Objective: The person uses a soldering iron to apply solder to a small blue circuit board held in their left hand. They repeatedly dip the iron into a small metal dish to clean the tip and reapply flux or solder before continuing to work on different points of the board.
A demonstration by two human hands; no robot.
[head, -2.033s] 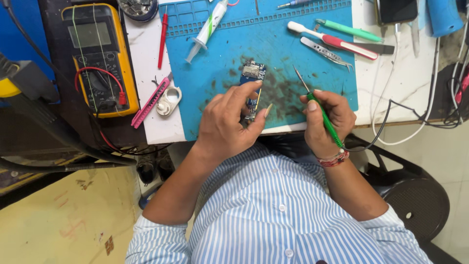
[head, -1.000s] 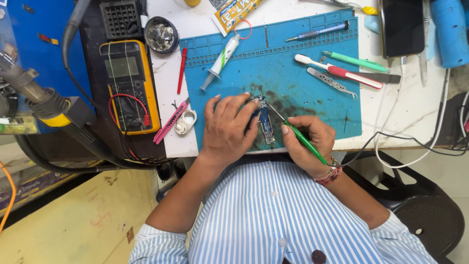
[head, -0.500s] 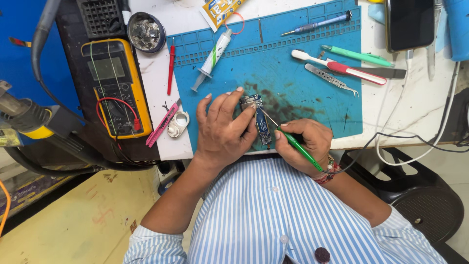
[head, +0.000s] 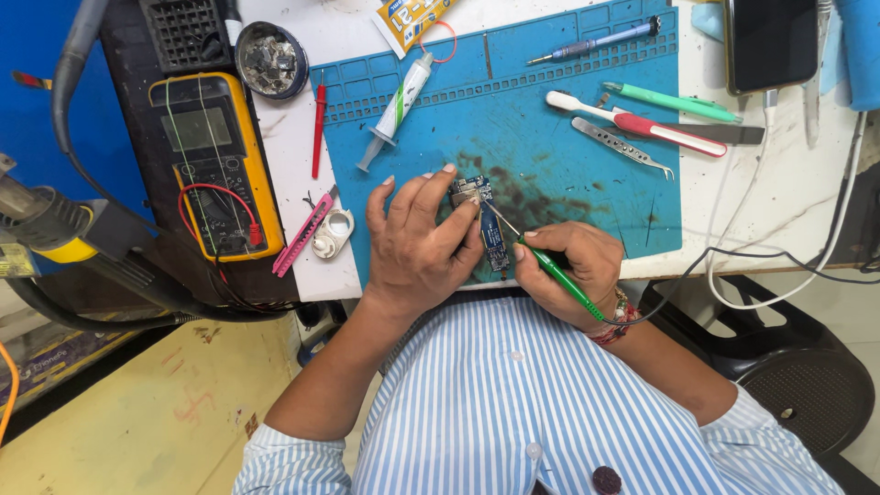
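My left hand (head: 417,243) lies flat on the blue work mat (head: 568,119), its fingers pressing down a small blue circuit board (head: 488,225). To the right of the board, my right hand (head: 573,270) grips a green-handled screwdriver (head: 550,270) like a pen. Its thin metal tip rests on the upper part of the board. My left fingers cover the board's left edge.
A yellow multimeter (head: 213,165) with red leads lies to the left, beside a pink tool (head: 302,234) and a round tin (head: 271,60). On the mat lie a syringe (head: 394,112), a toothbrush (head: 632,121), tweezers (head: 623,147) and more screwdrivers. A phone (head: 773,44) sits top right.
The board and both hands have come down from the air onto the mat. The screwdriver tip has swung from pointing up and away to resting on the board.
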